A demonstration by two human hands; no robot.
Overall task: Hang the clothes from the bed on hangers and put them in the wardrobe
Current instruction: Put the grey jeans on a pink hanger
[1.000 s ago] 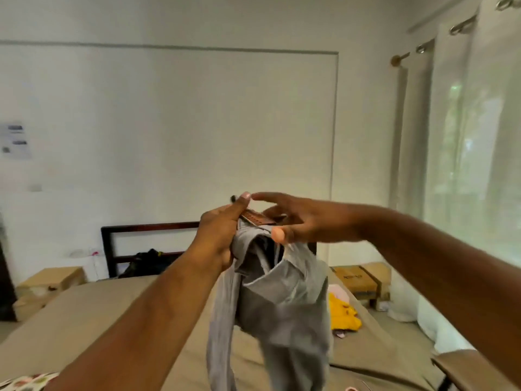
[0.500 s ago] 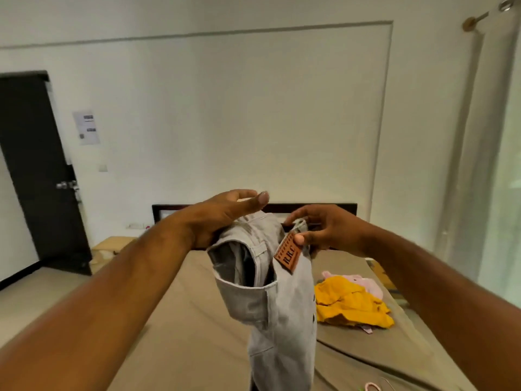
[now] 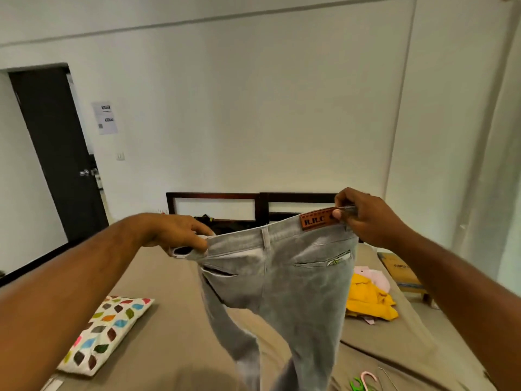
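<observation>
trousers point(image 3: 282, 277): grey, held up over bed point(image 3: 158, 275), legs hanging free. left grip point(image 3: 180, 235): pinches one waistband end. right grip point(image 3: 363, 218): pinches the other, by the leather patch. looks like spreading the waist flat to fold over a hanger. hangers point(image 3: 363, 380): lying on bed, near. yellow garment point(image 3: 369, 303): on bed beyond, not yet hung.

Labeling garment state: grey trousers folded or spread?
Spread: left hand and right hand hold the grey trousers stretched wide at the top; both legs hang down.
</observation>
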